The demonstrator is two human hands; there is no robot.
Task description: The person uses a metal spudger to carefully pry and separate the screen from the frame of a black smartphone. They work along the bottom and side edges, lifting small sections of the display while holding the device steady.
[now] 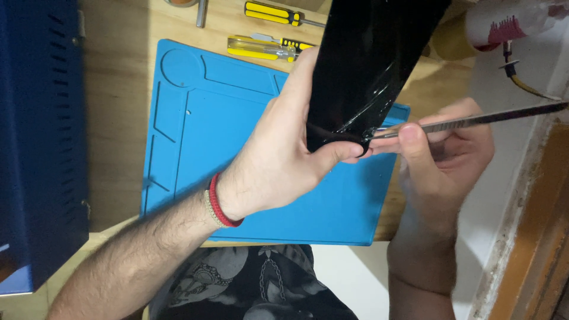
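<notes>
Your left hand [278, 160] has its grip clamped on the black panel [361, 65], while at three o'clock your right hand [444, 148] pinches a metal pry tool [474, 120] above the blue mat [225, 136].

My left hand [278, 154] grips black glossy panel [361, 65]; right hand [444, 148] holds metal pry tool [474, 120] at its edge, above blue mat [237, 118].

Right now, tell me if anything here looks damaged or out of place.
The black device in the left hand has a glossy film or panel wrinkled and lifting at its lower corner, where the right hand presses a thin metal pry tool in. The blue mat and yellow screwdrivers look orderly.
</notes>
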